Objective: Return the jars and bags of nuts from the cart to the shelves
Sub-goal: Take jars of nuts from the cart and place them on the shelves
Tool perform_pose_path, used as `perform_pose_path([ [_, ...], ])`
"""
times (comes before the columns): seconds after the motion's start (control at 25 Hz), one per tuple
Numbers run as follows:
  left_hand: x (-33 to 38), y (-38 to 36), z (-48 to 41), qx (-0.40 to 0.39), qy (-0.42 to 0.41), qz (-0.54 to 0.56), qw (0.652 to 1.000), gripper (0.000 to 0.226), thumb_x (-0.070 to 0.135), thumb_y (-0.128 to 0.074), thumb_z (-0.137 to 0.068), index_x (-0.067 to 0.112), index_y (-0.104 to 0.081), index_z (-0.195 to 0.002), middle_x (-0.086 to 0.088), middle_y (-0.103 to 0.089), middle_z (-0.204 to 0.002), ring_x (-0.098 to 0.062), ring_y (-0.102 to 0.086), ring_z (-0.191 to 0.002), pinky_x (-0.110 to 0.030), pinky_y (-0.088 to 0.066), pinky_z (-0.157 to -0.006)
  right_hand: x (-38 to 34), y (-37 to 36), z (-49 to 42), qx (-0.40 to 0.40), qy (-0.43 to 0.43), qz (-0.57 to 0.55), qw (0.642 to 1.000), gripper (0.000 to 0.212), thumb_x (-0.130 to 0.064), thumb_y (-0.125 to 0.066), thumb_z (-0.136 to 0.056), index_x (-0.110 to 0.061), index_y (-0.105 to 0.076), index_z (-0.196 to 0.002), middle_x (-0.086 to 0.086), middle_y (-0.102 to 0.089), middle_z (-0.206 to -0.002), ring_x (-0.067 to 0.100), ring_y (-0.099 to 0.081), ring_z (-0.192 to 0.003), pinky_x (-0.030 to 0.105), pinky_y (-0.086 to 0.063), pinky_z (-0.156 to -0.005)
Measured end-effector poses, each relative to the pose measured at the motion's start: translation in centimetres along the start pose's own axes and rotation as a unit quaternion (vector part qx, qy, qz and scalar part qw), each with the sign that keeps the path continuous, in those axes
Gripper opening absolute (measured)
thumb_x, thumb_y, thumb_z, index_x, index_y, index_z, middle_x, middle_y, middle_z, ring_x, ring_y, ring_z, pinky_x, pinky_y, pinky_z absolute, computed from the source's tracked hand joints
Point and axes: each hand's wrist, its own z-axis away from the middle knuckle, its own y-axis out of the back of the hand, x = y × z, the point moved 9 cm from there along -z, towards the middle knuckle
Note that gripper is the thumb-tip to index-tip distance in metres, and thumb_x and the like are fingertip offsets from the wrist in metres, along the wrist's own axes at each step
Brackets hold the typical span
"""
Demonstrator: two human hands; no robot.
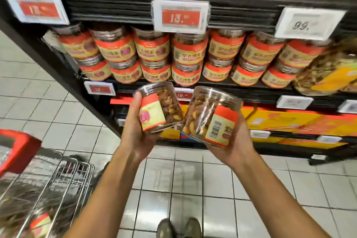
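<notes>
So, cart: stood lower left, close beside the person; blurred red-labelled packs lay inside, so probably more to return.
Left hand: wrapped round the left jar from below, thumb up its side; firm hold, jar tilted.
Right hand: cupped the right jar from underneath, fingers curled behind it; jar leaned left, barcode facing the camera.
Jars' place: both were in the air, side by side and nearly touching, in front of the shelf, not yet on it.
Jars' look: clear round plastic, nuts visible inside, red-and-cream labels.
Why held so: one per hand, likely to shelve two in one go; the tilt looked like a label check or aiming, a guess only.
Stock: matching jars sat on the shelf, stacked two high, labels outward.
Tag: red, read 18, hung above that row.
</notes>
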Motion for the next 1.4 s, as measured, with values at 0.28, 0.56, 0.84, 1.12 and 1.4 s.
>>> perform_pose_path([
  [0.28, 2.2, 0.4, -2.4, 0.028, -0.122, -0.071, 0.99, 0.055, 0.066, -0.061, -0.062, 0.025, -0.072, -0.098, -0.003, -0.074, -0.102, -0.019, -0.07, -0.094, -0.039, -0.057, -0.084, 1.5, 2.3, -2.7, 0.019, 0.022, -0.067, 0.997, 0.046, -0.042, -0.046, -0.082, -0.015, -0.074, -0.058, 0.004, -0.071, -0.065, 0.019, -0.069, -0.06, 0.034, -0.06, -0.06],
  [0.56, 3.4, -3.7, -3.8, 0.06, -0.312, -0.178, 0.931, 0.041, 0.049, -0.06, -0.07, 0.019, -0.061, -0.098, 0.016, -0.072, -0.085, 0.001, -0.067, -0.082, -0.017, -0.052, -0.069, -0.9, 5.4, -2.8, 0.07, 0.054, -0.105, 0.991, 0.057, -0.047, -0.044, -0.09, -0.013, -0.074, -0.055, 0.007, -0.072, -0.067, 0.022, -0.071, -0.059, 0.035, -0.057, -0.053],
  [0.84, 4.1, -6.4, -6.6, 0.108, -0.45, -0.256, 0.849, 0.031, 0.043, -0.053, -0.079, 0.02, -0.049, -0.1, 0.026, -0.062, -0.084, 0.017, -0.057, -0.082, -0.001, -0.041, -0.071, -0.4, 9.0, -3.3, 0.073, 0.03, -0.069, 0.994, 0.057, -0.047, -0.039, -0.09, -0.016, -0.075, -0.059, 0.006, -0.073, -0.068, 0.022, -0.071, -0.06, 0.035, -0.058, -0.053],
  [1.12, 2.3, -7.3, -10.2, 0.141, -0.409, -0.391, 0.812, 0.085, 0.056, -0.056, -0.074, 0.0, -0.035, -0.134, -0.013, -0.051, -0.127, -0.026, -0.051, -0.119, -0.048, -0.047, -0.094, 0.4, 10.3, -3.7, 0.058, -0.022, -0.056, 0.996, 0.069, -0.048, -0.028, -0.094, -0.013, -0.075, -0.057, 0.007, -0.073, -0.066, 0.022, -0.071, -0.058, 0.036, -0.058, -0.051],
  [1.4, 0.9, -5.3, -5.2, 0.159, -0.449, -0.45, 0.755, 0.062, 0.028, -0.057, -0.089, -0.003, -0.036, -0.137, -0.019, -0.044, -0.139, -0.025, -0.042, -0.132, -0.04, -0.035, -0.11, -1.2, 8.8, -5.1, 0.034, 0.023, -0.032, 0.999, 0.054, -0.048, -0.036, -0.088, -0.018, -0.077, -0.068, 0.005, -0.075, -0.076, 0.022, -0.072, -0.07, 0.039, -0.058, -0.059],
])
